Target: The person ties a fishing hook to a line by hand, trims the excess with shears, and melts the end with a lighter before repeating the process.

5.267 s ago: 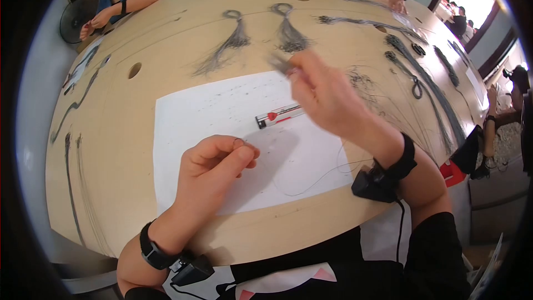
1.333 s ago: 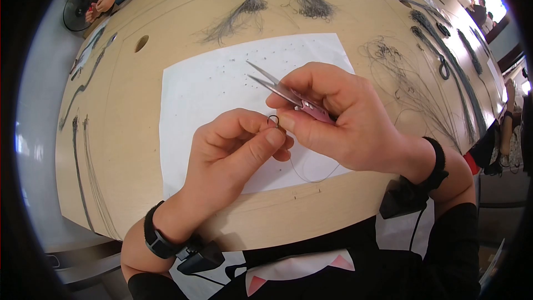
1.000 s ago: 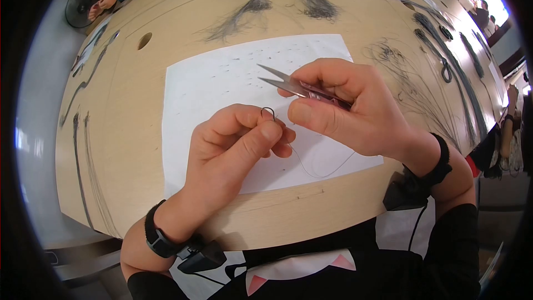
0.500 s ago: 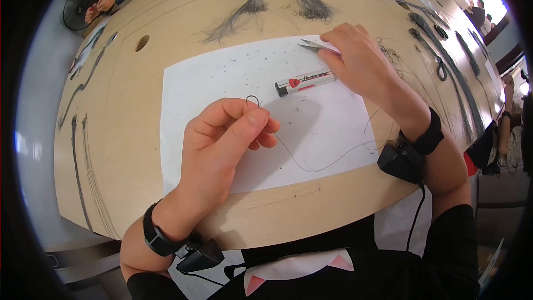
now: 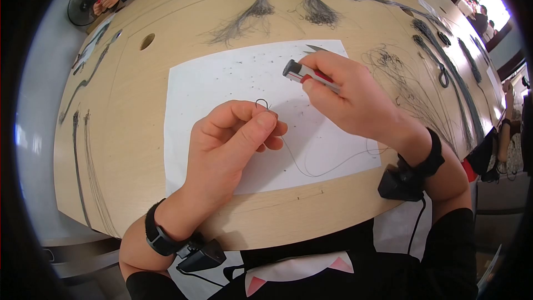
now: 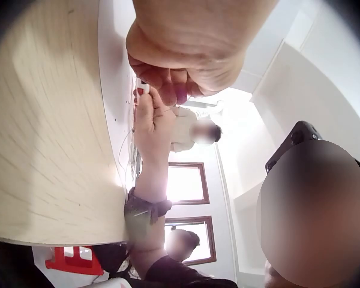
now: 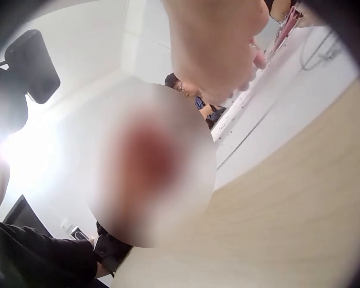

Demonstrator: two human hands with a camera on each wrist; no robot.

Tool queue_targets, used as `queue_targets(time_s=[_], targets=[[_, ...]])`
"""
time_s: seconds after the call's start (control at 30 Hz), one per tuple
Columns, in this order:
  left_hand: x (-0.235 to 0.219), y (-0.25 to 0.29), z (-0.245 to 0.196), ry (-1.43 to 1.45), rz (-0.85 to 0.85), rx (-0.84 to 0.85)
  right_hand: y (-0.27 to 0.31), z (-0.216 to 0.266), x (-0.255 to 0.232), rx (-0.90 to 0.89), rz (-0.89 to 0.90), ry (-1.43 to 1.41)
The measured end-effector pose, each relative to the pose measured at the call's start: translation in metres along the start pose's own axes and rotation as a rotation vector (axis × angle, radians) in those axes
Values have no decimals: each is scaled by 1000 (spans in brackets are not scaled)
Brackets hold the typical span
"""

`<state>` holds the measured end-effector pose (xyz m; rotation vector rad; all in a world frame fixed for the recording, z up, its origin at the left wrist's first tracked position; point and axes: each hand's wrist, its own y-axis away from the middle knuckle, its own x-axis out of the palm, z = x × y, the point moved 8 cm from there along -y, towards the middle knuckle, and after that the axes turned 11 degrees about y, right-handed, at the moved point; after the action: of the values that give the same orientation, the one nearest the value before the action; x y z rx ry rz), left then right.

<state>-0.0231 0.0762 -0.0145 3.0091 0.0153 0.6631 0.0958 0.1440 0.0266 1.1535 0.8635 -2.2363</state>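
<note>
In the head view, my left hand (image 5: 230,139) pinches a small dark hook (image 5: 262,102) between thumb and index finger, its bend standing above the fingertips. A thin line (image 5: 311,175) trails from it in a loop over the white sheet (image 5: 189,100). To the right, my right hand (image 5: 358,97) grips a clear lighter (image 5: 300,72) with a dark end pointing left. Scissor blades (image 5: 315,49) stick out beyond its fingers; the scissors' handles are hidden in the hand. The lighter is a short way above and right of the hook, apart from it.
Dark specks dot the sheet. Looped bundles (image 5: 319,5) of grey lines lie beyond it, a loose tangle (image 5: 388,61) and long bundles (image 5: 466,100) to the right, and thin strands (image 5: 76,150) at the left. Another person's hands (image 5: 108,1) are at the far left.
The lighter, lying on the sheet half a second ago, is now in my right hand, lifted with the scissors. My left hand still pinches the hook. Earlier the right hand held the scissors near it.
</note>
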Motion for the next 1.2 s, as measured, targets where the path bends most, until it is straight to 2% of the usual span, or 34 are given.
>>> queue_targets(time_s=[0.03, 0.07, 0.13, 0.17, 0.27, 0.3, 0.37, 0.47, 0.7, 0.77, 1.2], targets=[[0, 0, 0, 0, -1, 2, 3, -4, 3, 124, 71, -270], [1, 0, -1, -18, 3, 14, 5, 1, 2, 122, 72, -270], [1, 0, -2, -36, 4, 27, 11, 6, 18, 263, 200, -733], [1, 0, -3, -47, 7, 32, 12, 10, 16, 263, 201, -733], [1, 0, -3, -53, 14, 42, 19, 11, 29, 362, 378, -789], [1, 0, -3, -49, 17, 48, 19, 12, 30, 362, 378, -789], [1, 0, -3, -45, 15, 44, 21, 9, 36, 476, 382, -905], [2, 0, -2, -38, 12, 39, 24, 6, 43, 564, 403, -894], [3, 0, 2, 43, 65, 12, 21, 13, 39, 499, 368, -963], [3, 0, 3, 48, 73, 14, 20, 10, 36, 542, 255, -968], [4, -1, 3, 45, 107, 27, 20, 9, 40, 513, 255, -968]])
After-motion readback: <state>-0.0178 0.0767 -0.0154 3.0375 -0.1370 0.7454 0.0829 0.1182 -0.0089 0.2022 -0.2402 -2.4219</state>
